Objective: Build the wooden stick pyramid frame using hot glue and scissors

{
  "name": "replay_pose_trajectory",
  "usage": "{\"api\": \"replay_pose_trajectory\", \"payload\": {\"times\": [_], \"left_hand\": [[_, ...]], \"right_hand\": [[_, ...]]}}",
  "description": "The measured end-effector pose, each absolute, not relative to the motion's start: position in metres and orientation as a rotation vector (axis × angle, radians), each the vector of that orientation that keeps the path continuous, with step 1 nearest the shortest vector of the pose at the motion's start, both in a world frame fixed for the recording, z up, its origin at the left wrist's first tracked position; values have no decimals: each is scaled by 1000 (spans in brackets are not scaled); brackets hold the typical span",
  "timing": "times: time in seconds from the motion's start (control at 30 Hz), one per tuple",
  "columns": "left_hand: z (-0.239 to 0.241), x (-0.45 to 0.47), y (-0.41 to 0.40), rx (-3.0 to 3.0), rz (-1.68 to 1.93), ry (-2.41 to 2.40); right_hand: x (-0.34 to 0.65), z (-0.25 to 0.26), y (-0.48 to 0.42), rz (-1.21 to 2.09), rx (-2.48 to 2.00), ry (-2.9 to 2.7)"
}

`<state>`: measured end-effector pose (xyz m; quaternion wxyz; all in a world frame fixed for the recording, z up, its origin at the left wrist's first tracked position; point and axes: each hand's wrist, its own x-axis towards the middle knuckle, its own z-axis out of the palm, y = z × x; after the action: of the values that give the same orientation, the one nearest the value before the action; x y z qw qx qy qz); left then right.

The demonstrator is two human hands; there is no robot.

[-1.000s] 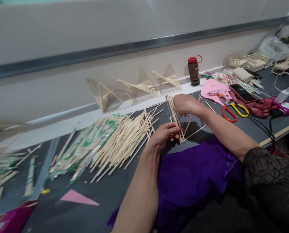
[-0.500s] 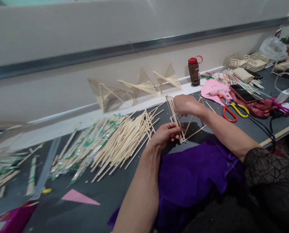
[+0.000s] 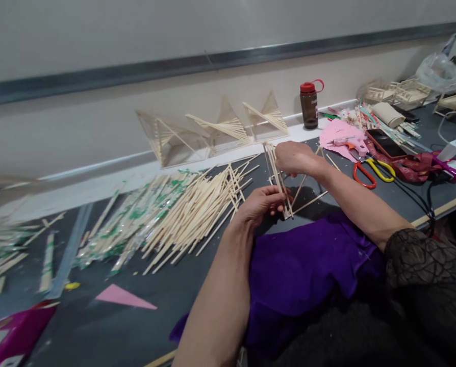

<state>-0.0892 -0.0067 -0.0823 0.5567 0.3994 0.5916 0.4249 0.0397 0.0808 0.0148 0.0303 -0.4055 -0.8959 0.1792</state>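
Head view, table: a dark grey table [image 3: 174, 300] runs along a pale wall, seen past the person's two arms.
Stick frame: the frame of thin wooden sticks [image 3: 277, 178] is between the two hands, above the purple cloth [image 3: 308, 265], with some sticks leaning and one slanting off to the right.
Left hand: the left hand [image 3: 264, 203] is at the frame's near end, thumb and fingers closed around its sticks.
Right hand: the right hand [image 3: 295, 158] is at the far end, against the sticks; its back hides most of the fingers, so I cannot tell how wide they are.
Sticks on the left: a loose pile of sticks [image 3: 193, 219] beside a heap of sticks in clear and green wrappers [image 3: 136, 219].
By the wall: three twisted stick models [image 3: 228, 127] in a row, then a brown bottle [image 3: 309, 109] with a red lid.
Right side: a pink glue gun [image 3: 356, 144] on pink paper [image 3: 335, 132], scissors [image 3: 369, 163] with one red and one yellow handle, and a phone [image 3: 384, 142] near a dark red strap [image 3: 407, 165].
Lower left: a pink paper triangle [image 3: 124, 297] lies flat.
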Motion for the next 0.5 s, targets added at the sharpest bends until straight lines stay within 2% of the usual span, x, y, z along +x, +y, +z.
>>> {"api": "replay_pose_trajectory", "payload": {"times": [0.2, 0.4, 0.5], "left_hand": [[-81, -88, -6, 940, 1012, 1384], [-80, -87, -5, 961, 1014, 1369], [-80, -86, -4, 955, 1027, 1367]], "right_hand": [[41, 13, 79, 504, -1227, -2748], [43, 25, 58, 136, -1184, -2561], [53, 32, 41, 177, -1035, -2485]]}}
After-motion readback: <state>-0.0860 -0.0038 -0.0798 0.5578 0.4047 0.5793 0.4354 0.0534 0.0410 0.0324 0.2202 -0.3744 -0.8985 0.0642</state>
